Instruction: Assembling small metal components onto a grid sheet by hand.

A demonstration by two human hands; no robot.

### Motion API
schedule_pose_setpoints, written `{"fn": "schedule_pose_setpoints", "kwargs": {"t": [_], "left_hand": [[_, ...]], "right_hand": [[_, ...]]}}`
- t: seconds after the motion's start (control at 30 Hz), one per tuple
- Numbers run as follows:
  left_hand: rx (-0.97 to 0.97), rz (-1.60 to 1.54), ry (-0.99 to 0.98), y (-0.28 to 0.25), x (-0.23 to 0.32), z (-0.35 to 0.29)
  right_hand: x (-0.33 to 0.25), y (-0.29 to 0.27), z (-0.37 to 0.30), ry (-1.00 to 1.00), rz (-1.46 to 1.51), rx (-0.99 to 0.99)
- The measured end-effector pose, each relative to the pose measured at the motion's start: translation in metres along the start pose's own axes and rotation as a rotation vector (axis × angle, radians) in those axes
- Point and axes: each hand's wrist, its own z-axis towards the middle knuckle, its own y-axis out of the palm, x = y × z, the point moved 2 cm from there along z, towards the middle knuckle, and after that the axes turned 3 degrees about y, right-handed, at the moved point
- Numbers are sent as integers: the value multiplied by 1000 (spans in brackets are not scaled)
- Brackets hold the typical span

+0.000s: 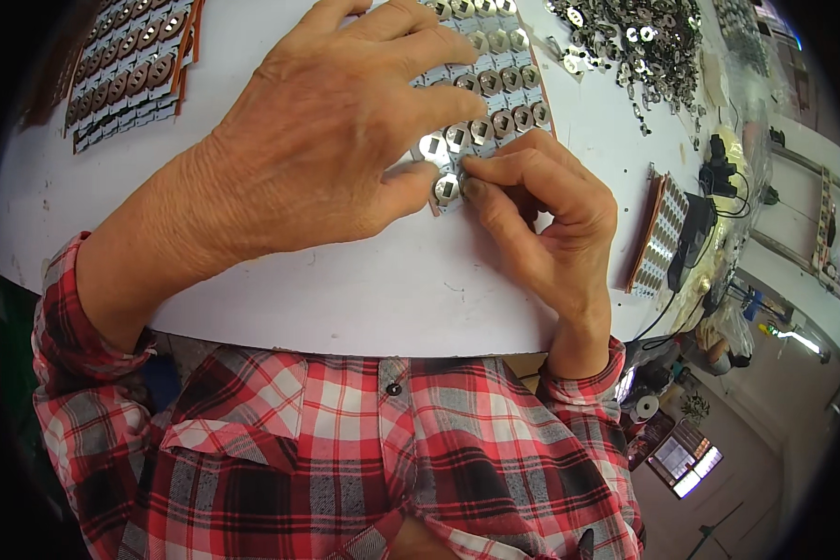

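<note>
A panel of small pale circuit boards [509, 101] lies on the white table, with rows of round silver metal clips on it. My left hand [322, 131] rests over the panel's left side with its fingers spread, hiding part of the rows. Its thumb tip is beside a round clip [446, 189] at the panel's near corner. On the other side of that clip, my right hand [555, 201] has thumb and forefinger pinched together at the panel's edge. Whatever sits between those fingertips is too small or hidden to make out.
Loose metal clips [639, 47] lie in a heap at the far right. Stacked panels with clips [131, 70] are at the far left. More panels [660, 233] stand at the right edge, beside a black device [693, 238] with cables.
</note>
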Motion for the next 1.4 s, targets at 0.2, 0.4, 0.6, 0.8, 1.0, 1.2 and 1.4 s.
{"fn": "schedule_pose_setpoints", "kwargs": {"t": [0.2, 0.4, 0.6, 0.8, 1.0, 1.2, 1.4], "left_hand": [[-151, 2, -145, -11, 10, 3], [-312, 4, -298, -18, 18, 6], [-447, -7, -423, -26, 25, 13], [-547, -10, -513, -32, 32, 20], [-553, -42, -529, -29, 26, 18], [-533, -65, -518, -30, 22, 16], [-535, -51, -496, -30, 23, 18]], "right_hand": [[1, 0, 0, 41, 26, -13], [7, 4, 1, 70, 125, 53], [2, -5, 3, 119, 176, -72], [-4, 0, 1, 199, 96, -64], [3, -2, 3, 109, 68, -49], [7, -21, 8, 103, 180, 142], [39, -58, 58, -117, -315, 328]]}}
